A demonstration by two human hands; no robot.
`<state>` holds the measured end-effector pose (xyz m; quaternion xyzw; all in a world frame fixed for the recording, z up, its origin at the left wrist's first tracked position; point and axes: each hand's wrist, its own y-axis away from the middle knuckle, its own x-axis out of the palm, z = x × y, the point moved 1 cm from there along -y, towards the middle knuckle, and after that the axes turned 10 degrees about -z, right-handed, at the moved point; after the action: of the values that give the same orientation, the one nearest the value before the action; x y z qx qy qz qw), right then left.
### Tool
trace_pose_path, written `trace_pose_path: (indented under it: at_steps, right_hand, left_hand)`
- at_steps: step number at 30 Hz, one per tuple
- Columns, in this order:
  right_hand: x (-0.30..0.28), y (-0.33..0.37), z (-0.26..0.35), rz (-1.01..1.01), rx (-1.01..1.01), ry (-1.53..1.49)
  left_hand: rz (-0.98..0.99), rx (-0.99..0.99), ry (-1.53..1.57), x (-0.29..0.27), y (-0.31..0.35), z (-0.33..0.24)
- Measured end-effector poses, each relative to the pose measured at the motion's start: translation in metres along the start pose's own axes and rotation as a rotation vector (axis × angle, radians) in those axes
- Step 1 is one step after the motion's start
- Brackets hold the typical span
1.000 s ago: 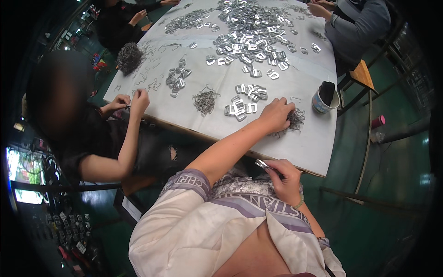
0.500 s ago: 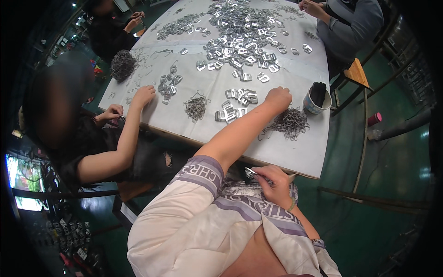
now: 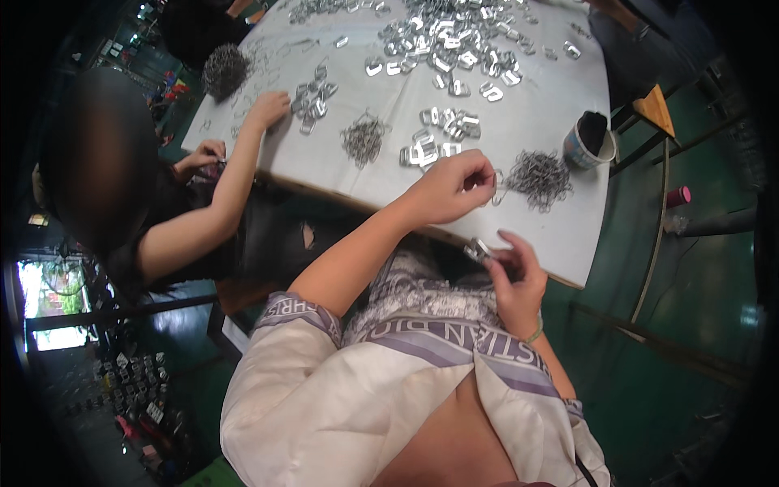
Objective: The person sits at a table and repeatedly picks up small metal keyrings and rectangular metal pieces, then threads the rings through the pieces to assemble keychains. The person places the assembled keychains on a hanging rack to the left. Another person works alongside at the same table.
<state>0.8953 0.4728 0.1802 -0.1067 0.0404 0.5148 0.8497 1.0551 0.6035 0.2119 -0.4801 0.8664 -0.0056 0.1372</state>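
Observation:
My left hand (image 3: 449, 185) is over the table's near edge, its thumb and fingertips pinched on a thin bent wire clip (image 3: 498, 188). Just below and to the right, in front of the edge, my right hand (image 3: 518, 280) grips a shiny silver metal buckle (image 3: 479, 250) by its side, with some fingers raised. Right of my left hand lies a tangled pile of wire clips (image 3: 541, 180). A small group of silver buckles (image 3: 423, 151) rests just beyond that hand, partly hidden by it.
A paper cup (image 3: 586, 146) with something black inside stands at the table's right. The big buckle heap (image 3: 454, 40) covers the far middle. On the left a co-worker's hand (image 3: 270, 109) is near other buckles (image 3: 312, 101); another clip pile (image 3: 365, 140) lies between us. A wooden stool (image 3: 654, 112) stands at right.
My left hand has drawn back from the clip pile toward the near edge, now with a wire clip. My right hand has risen with the buckle. The whole view has shifted slightly.

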Motion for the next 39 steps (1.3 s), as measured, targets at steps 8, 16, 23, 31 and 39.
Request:
trace_pose_path:
  at_steps: [8,16,23,31,39]
  right_hand:
    - [0.014,-0.002,0.007,0.047,-0.073,-0.05]
    - [0.02,-0.003,0.012,0.083,-0.072,-0.015]
    - [0.027,-0.004,0.015,0.171,-0.074,0.005]
    - [0.051,-0.083,-0.017,0.176,-0.38,0.368]
    - [0.135,-0.153,-0.06,0.208,-0.545,0.842]
  left_hand:
    - [-0.106,0.182,-0.155,-0.005,0.082,-0.005]
    - [-0.075,0.289,-0.226,-0.007,0.091,-0.004]
    - [-0.124,0.347,-0.191,-0.008,0.095,0.005]
    - [-0.206,0.323,-0.206,-0.004,0.117,0.004]
    - [-0.247,0.335,-0.258,-0.003,0.122,-0.002]
